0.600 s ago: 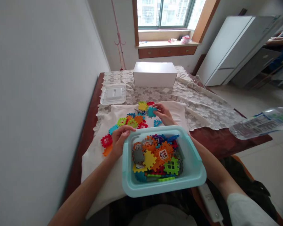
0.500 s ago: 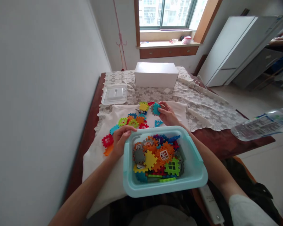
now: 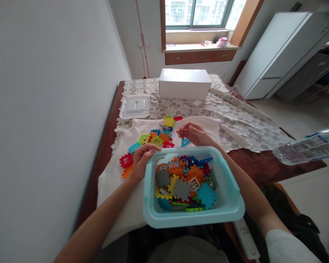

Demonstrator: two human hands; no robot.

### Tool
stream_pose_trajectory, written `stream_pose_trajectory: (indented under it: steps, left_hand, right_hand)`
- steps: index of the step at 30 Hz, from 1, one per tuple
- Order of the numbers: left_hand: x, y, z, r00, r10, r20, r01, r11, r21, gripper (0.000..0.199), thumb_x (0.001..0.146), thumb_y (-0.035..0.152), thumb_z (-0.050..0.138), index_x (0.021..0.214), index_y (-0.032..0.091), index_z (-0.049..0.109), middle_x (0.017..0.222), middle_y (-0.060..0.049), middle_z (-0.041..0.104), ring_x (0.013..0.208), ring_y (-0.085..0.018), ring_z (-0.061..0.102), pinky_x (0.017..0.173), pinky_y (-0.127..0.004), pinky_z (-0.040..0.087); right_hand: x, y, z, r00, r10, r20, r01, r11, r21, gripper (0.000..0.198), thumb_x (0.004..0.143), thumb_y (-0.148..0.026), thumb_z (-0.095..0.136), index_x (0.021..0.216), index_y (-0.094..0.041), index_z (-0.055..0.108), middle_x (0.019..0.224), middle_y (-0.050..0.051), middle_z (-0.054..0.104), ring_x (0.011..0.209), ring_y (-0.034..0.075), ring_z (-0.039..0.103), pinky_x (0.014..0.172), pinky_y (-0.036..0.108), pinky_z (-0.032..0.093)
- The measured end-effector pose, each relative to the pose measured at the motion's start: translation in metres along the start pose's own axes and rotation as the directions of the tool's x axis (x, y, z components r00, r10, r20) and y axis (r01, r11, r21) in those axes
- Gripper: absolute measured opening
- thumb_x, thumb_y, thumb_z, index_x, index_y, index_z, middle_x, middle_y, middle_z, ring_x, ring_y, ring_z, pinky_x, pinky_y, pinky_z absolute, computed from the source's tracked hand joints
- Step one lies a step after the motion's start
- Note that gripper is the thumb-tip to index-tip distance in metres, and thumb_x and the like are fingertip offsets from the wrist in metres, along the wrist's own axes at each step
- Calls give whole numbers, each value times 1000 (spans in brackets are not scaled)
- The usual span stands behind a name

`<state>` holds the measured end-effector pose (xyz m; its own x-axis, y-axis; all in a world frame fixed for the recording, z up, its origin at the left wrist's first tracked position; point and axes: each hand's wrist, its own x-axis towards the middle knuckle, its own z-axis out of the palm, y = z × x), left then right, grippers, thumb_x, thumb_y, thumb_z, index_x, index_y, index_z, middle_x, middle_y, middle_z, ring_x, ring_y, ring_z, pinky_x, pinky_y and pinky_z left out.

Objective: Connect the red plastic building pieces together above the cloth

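Note:
A light-blue plastic bin [image 3: 193,220] holds many interlocking plastic building tiles, with a grey tile [image 3: 182,189] and a blue tile [image 3: 207,195] lying on top. My left hand [image 3: 143,159] grips the bin's far left corner at the rim. Beyond the far rim, my right hand [image 3: 194,133] hovers above the white cloth with its fingers loosely curved and no tile visible in them. Just under it lies a blue triangular frame piece [image 3: 185,142]. Left of that hand, loose tiles spread over the cloth, among them a yellow tile [image 3: 169,122] and a red tile [image 3: 126,160].
A white cloth [image 3: 112,204] covers the near part of the table. Farther back are a clear plastic lid [image 3: 135,106] and a white box [image 3: 184,88]. A large plastic bottle [image 3: 308,148] lies at the right edge. The wall [image 3: 57,109] runs close along the left.
My right hand has let go of the blue and grey tiles; a blue and a grey tile now lie atop the pile in the bin. My left hand stays on the rim.

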<state>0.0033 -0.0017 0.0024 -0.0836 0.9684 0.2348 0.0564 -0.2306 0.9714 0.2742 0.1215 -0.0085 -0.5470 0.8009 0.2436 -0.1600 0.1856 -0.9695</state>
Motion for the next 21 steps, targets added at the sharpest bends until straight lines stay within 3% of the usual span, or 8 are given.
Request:
stream_pose_trajectory:
  steps: [2, 4, 6, 9, 12, 15, 21]
  left_hand:
    - [0, 0, 0, 1000, -3, 2, 3, 1000, -9, 22, 87, 39, 71, 83, 23, 87, 80, -4, 79, 72, -21, 65, 63, -30, 50]
    - [0, 0, 1, 1000, -3, 1, 3, 1000, -12, 22, 87, 39, 71, 83, 23, 87, 79, -4, 78, 71, -21, 64, 63, -30, 50]
    - [0, 0, 1, 1000, -3, 0, 3, 1000, -17, 22, 88, 38, 72, 84, 23, 87, 79, -4, 78, 71, -21, 64, 63, -30, 50]
    - [1, 0, 1, 1000, 5, 12, -4, 999, -36, 21, 87, 36, 71, 85, 23, 87, 80, -4, 79, 72, -20, 64, 64, -29, 50]
    - [1, -1, 0, 1000, 10, 24, -9, 999, -36, 21, 87, 36, 71, 84, 23, 87, 80, -4, 79, 72, -21, 64, 65, -30, 50]
    - [1, -1, 1, 1000, -2, 15, 2, 1000, -16, 23, 88, 39, 70, 85, 23, 86, 81, -5, 78, 72, -21, 63, 65, -31, 50]
    - [0, -2, 1, 1000, -11, 17, 11, 1000, -25, 23, 89, 41, 71, 85, 23, 85, 80, -4, 77, 70, -20, 61, 62, -30, 48]
  right_hand:
    - [6, 19, 4, 992, -8, -127, -32, 949, -314, 55, 103, -78, 52, 108, -25, 69, 109, 10, 80, 95, 24, 72, 88, 38, 58]
    - [11, 35, 8, 988, -2, -154, -69, 889, -452, 46, 103, -68, 60, 110, -24, 71, 110, 11, 80, 97, 25, 71, 94, 42, 56]
    - [12, 45, 12, 992, 7, -128, -74, 848, -525, 37, 99, -57, 71, 114, -24, 75, 120, 13, 81, 111, 29, 70, 109, 48, 51]
    - [10, 52, 16, 999, 12, -31, -29, 794, -607, 35, 94, -42, 82, 126, -28, 79, 139, 13, 79, 138, 36, 63, 130, 59, 28]
    - [9, 55, 17, 995, 44, 90, 36, 689, -724, 38, 97, -34, 82, 135, -32, 80, 153, 14, 72, 149, 39, 57, 135, 65, 16]
    - [10, 60, 15, 988, 60, 140, 72, 623, -779, 29, 98, -32, 82, 127, -33, 85, 152, 15, 71, 146, 39, 60, 134, 63, 25]
    - [12, 58, 13, 996, -31, 81, 78, 726, -683, 18, 104, -34, 70, 111, -25, 84, 135, 14, 74, 126, 30, 70, 118, 47, 50]
